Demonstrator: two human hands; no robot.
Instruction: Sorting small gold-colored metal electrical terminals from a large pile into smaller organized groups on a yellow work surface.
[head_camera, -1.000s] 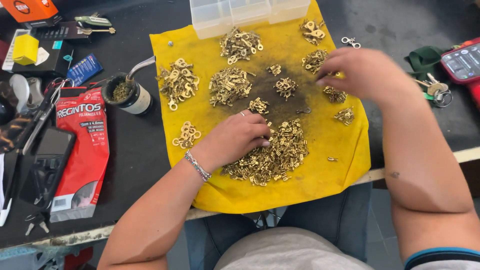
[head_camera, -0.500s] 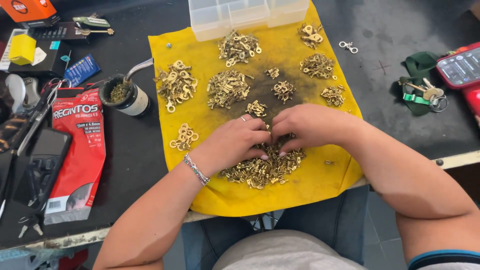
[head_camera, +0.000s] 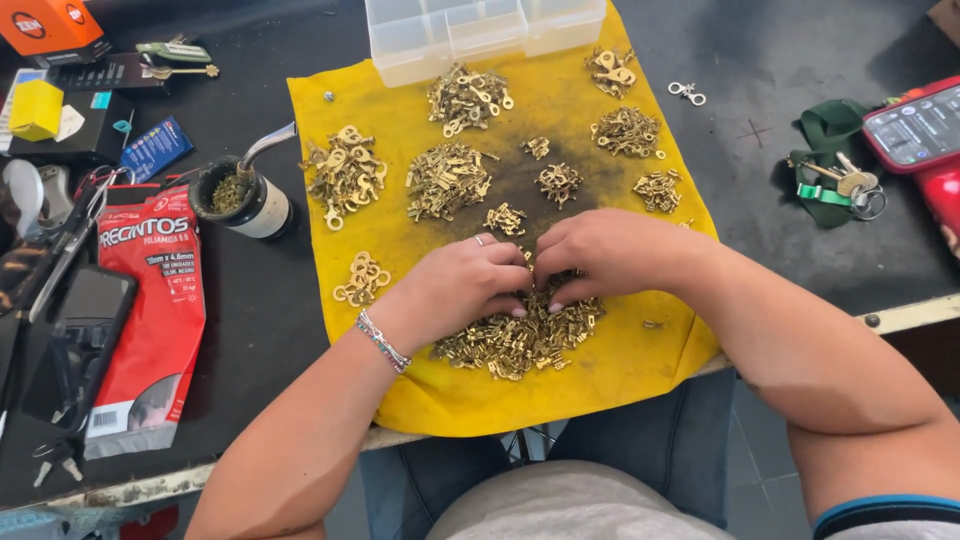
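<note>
Left of the yellow cloth (head_camera: 620, 375) lie a red flat packet (head_camera: 150, 320) with a white label and, further up, an orange box (head_camera: 50, 25); a clear compartment box (head_camera: 480, 30) sits at the cloth's top edge. Both the left hand (head_camera: 465, 285) and right hand (head_camera: 605, 250) are curled, fingertips together, touching the brass terminal pile (head_camera: 515, 335) on the cloth's near part.

2 bare forearms, left hand (head_camera: 455, 290) wore a silver ring and a beaded bracelet (head_camera: 381, 341) at the wrist, right hand (head_camera: 610, 250) unadorned, dark sleeve edged in blue, blue jeans, grey shirt.

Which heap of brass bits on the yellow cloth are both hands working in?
The big heap at the cloth's near edge: the left hand and right hand rest on it; the smaller heaps lie beyond, untouched.
</note>
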